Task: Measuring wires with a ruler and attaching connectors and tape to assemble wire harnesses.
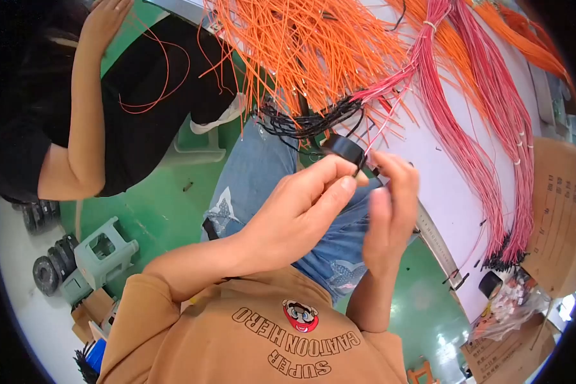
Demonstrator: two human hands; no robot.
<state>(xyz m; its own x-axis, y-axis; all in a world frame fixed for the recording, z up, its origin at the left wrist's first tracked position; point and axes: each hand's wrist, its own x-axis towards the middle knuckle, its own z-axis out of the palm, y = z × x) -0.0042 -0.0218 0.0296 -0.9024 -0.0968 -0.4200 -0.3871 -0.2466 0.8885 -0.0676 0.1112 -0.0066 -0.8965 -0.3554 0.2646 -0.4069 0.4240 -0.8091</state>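
Above my lap, my left hand (304,208) is closed, thumb and forefinger pinching the dark end of a wire (360,168). Just beyond the fingertips is a roll of black tape (343,148), close to the wire. A thin pink-and-white wire (379,136) runs from there up toward the table. On the right, my right hand (390,208) is slightly blurred, with thumb and fingers apart beside the wire end. Past the hands, a bundle of black wire ends (310,120) hangs at the table edge.
Many loose orange wires (301,51) spread over the white table (438,157). Tied pink wire bundles (457,121) lie to the right. A metal ruler (436,246) lines the table edge, near cardboard (553,211). At left sit another person (86,121) and a plastic stool (102,249).
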